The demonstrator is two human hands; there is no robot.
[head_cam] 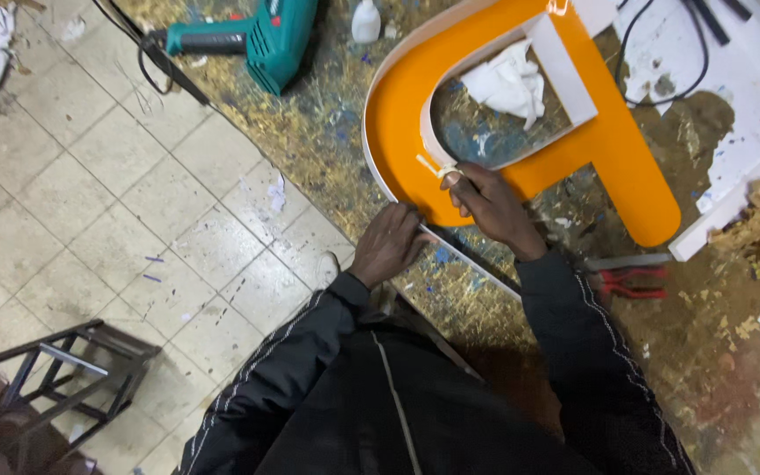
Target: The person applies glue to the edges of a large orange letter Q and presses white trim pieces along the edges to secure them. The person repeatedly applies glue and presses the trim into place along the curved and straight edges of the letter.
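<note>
A big orange letter-shaped sign piece (613, 132) with a white edge strip lies on the stained worktable (327, 132). My right hand (490, 207) rests on its curved orange face and pinches a small white piece (433, 167) against the inner white wall. My left hand (387, 244) presses on the outer white edge strip at the bottom of the curve, near the table's edge. A white cloth (507, 84) lies inside the letter's opening.
A teal power drill (261, 35) and a small white bottle (365, 22) lie at the table's far side. Red-handled pliers (631, 281) sit to the right of my arm. White board scraps (741, 79) and black cables lie at right. A metal stool frame (54, 378) stands on the tiled floor.
</note>
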